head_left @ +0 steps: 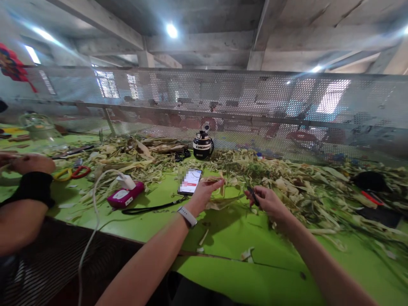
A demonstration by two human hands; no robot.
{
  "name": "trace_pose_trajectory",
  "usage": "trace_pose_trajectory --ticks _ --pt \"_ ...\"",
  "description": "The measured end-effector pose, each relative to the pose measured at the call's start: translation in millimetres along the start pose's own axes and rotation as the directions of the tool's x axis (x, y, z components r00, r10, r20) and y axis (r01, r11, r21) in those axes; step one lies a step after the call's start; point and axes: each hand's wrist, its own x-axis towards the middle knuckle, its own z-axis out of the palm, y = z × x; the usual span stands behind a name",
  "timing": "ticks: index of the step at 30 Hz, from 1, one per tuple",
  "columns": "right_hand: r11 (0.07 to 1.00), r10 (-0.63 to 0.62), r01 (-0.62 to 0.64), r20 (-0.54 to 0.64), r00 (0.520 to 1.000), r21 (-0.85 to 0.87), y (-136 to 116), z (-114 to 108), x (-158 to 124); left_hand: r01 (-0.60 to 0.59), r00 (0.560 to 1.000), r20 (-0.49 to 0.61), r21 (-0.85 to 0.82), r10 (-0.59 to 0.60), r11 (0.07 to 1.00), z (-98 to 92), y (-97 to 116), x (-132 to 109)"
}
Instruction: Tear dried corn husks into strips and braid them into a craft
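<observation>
My left hand (205, 193), with a pale band on its wrist, is closed on a piece of dried corn husk (221, 204). The husk stretches from its fingers toward the right, over the green tabletop. In my right hand (269, 202) is a dark pair of scissors (254, 196), its tip directed up and to the left, a short way from the husk. The fingers partly cover the scissors. Beyond my left hand lies a phone (190, 182) with its screen lit. Loose husk scraps (287, 180) are heaped beyond and beside my right hand.
A black lidded bottle (202, 146) stands at the back before a perforated metal screen (223, 93). Left lie a magenta box (123, 197) with a white plug and cable, and red and yellow scissors handles (81, 171). A co-worker's hand (33, 163) is at far left.
</observation>
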Motion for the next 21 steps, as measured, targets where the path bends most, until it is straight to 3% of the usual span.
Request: trace_pose_trajectory --ticks 4,8,12,18,21 --pt "0.999 -0.003 0.000 0.081 0.997 0.039 -7 3 -5 0.126 0.984 -0.120 -0.070 -0.134 0.990 1.4 3 0" --pt "0.998 0.015 -0.027 0.192 0.981 0.057 -10 6 -8 0.127 0.980 -0.129 -0.171 -0.150 0.977 3.9 7 -3" --pt "0.998 0.032 -0.042 0.216 0.976 0.040 -8 9 -9 0.087 0.989 -0.087 -0.308 -0.119 0.948 4.3 6 -3" --pt "0.993 0.062 -0.089 0.319 0.946 0.073 5 16 -3 0.055 0.957 -0.228 -0.459 -0.177 0.887 4.2 4 4" --pt "0.990 0.061 -0.098 0.321 0.945 0.101 10 18 1 0.072 0.972 -0.167 -0.465 -0.167 0.883 6.1 6 2"
